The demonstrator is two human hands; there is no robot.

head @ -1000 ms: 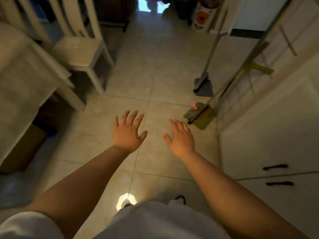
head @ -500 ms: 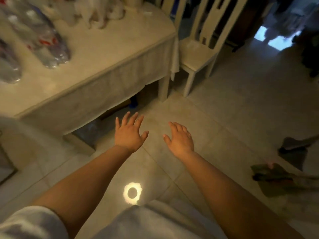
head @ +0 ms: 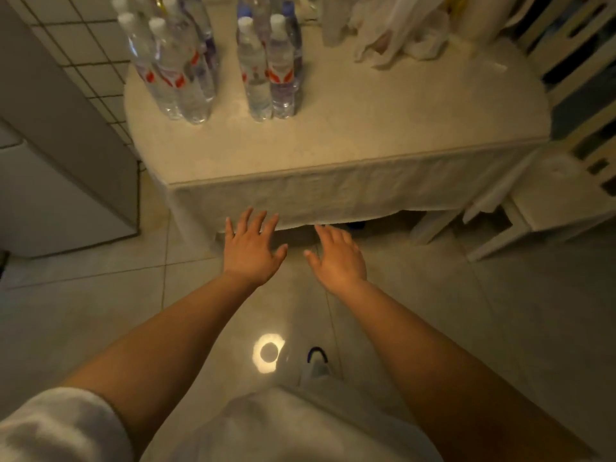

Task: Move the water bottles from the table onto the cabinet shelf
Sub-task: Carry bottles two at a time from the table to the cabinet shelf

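Both arms stretched forward over the tiled floor (head: 100, 295), palms down. Left hand (head: 252, 250) with fingers straight and spread, holding nothing, fingertips reaching the hanging edge of the tablecloth (head: 333, 191). Right hand (head: 338, 258) just beside it, fingers relaxed and slightly apart, likewise empty. Neither touching the table (head: 383, 121).

Water bottles (head: 266, 68) standing upright on the far-left part of the table, well apart from both hands: one cluster (head: 173, 65) near the left edge, a second cluster just to its right, white caps on top, red marks on the labels. More bottles behind them, too blurred to count.

Crumpled white plastic bags (head: 396, 28) on the far right of the tabletop. Pale chair (head: 566, 181) at right, tucked against the table. White appliance or cabinet side (head: 66, 181) at left, below a tiled wall (head: 86, 45). Round light reflection (head: 268, 352) on the floor between the forearms
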